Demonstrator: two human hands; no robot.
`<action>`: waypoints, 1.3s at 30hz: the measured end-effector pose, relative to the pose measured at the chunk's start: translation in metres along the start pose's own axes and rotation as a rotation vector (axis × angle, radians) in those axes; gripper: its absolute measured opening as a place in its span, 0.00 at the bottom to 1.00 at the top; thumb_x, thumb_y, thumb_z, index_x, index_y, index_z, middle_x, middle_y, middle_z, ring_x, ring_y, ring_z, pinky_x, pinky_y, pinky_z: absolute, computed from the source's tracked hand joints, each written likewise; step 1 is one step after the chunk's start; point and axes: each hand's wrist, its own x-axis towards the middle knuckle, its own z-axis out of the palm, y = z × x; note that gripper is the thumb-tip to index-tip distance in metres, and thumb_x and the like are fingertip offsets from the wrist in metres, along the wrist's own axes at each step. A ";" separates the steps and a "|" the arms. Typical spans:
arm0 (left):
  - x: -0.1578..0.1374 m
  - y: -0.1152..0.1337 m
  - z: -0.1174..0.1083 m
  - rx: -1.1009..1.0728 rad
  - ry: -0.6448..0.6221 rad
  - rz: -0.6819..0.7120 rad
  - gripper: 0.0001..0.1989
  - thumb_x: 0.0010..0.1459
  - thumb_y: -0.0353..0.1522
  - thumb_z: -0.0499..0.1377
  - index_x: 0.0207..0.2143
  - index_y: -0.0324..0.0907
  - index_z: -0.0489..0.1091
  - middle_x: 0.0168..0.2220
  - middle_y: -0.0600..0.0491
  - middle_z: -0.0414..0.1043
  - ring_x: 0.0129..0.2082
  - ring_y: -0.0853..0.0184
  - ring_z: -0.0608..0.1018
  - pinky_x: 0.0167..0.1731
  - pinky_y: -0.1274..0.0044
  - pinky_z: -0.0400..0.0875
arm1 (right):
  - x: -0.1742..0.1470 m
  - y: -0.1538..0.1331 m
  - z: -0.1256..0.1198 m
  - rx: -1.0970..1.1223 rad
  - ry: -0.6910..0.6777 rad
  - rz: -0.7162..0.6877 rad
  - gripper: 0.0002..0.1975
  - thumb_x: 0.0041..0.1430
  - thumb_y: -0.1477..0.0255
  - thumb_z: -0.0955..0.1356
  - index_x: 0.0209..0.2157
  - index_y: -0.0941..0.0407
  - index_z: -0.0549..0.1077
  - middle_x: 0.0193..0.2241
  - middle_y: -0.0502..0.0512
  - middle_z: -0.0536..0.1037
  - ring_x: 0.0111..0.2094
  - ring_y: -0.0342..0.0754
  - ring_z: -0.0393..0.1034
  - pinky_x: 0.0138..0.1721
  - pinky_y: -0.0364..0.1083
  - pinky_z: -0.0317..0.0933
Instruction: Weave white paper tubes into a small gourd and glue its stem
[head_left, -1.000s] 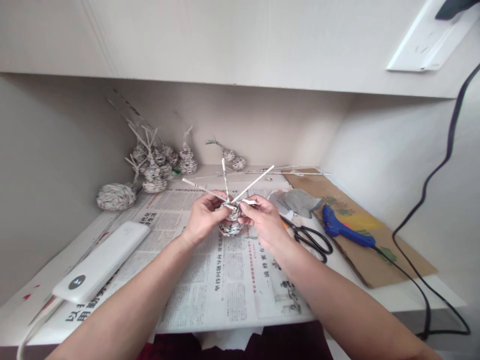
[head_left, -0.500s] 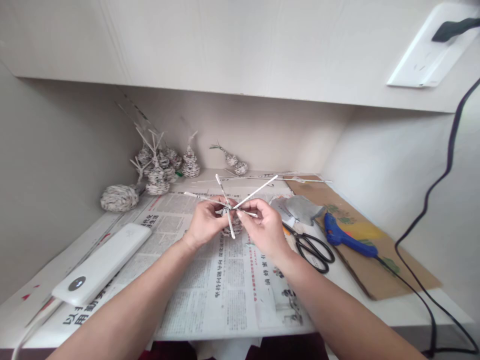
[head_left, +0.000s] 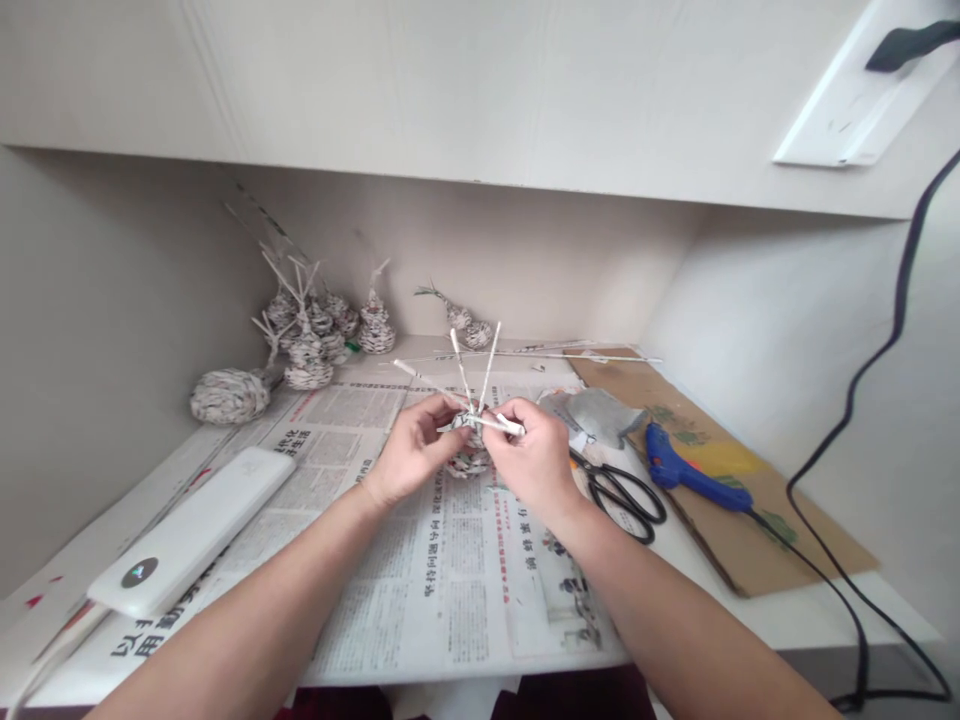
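Observation:
Between my hands stands a small woven paper gourd (head_left: 468, 460), made of rolled newspaper, with several paper sticks fanning out of its top. My left hand (head_left: 416, 445) grips the gourd's left side near the neck, its thumb across the front. At the right, my right hand (head_left: 531, 450) pinches a white paper stick (head_left: 511, 425) that is bent across towards the right. Three other paper sticks (head_left: 459, 365) point up and to the left. Fingers hide the gourd's sides and part of its neck.
Newspaper sheets (head_left: 397, 580) cover the table. Black-handled scissors (head_left: 624, 500), a blue glue gun (head_left: 690, 475) on cardboard (head_left: 757, 540) and a grey scrap (head_left: 604, 415) lie right. A white power bank (head_left: 195, 530) lies left. Several woven gourds (head_left: 307, 350) stand behind, with a low shelf panel (head_left: 465, 90) overhead.
The stick that pointed towards me is now folded across to the right, in my right hand. The upper right stick has swung more upright, and more of the gourd shows.

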 end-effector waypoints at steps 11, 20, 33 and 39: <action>0.005 -0.002 0.008 -0.263 0.175 -0.241 0.16 0.43 0.37 0.71 0.34 0.37 0.79 0.34 0.48 0.80 0.29 0.66 0.80 0.29 0.75 0.79 | -0.001 0.000 0.003 -0.064 0.060 -0.032 0.04 0.52 0.72 0.66 0.25 0.54 0.70 0.22 0.49 0.74 0.25 0.44 0.66 0.29 0.43 0.59; 0.000 -0.002 0.016 -0.140 0.275 -0.131 0.16 0.45 0.40 0.70 0.33 0.38 0.77 0.37 0.50 0.78 0.31 0.66 0.79 0.28 0.76 0.79 | -0.005 -0.004 0.008 -0.005 0.100 0.013 0.08 0.55 0.68 0.67 0.25 0.55 0.71 0.23 0.51 0.75 0.25 0.45 0.67 0.29 0.43 0.60; -0.007 -0.001 0.026 -0.060 0.292 0.001 0.17 0.50 0.42 0.66 0.37 0.38 0.77 0.50 0.46 0.75 0.45 0.58 0.78 0.35 0.74 0.80 | -0.002 0.001 0.009 0.240 0.017 0.096 0.10 0.57 0.64 0.68 0.29 0.56 0.74 0.27 0.53 0.79 0.28 0.47 0.72 0.32 0.43 0.66; -0.001 0.006 0.008 -0.103 0.177 -0.113 0.17 0.44 0.40 0.70 0.36 0.39 0.80 0.49 0.45 0.76 0.40 0.56 0.80 0.28 0.71 0.81 | 0.001 -0.001 0.000 0.203 -0.010 0.067 0.09 0.57 0.65 0.68 0.30 0.56 0.74 0.28 0.53 0.78 0.29 0.46 0.71 0.33 0.43 0.66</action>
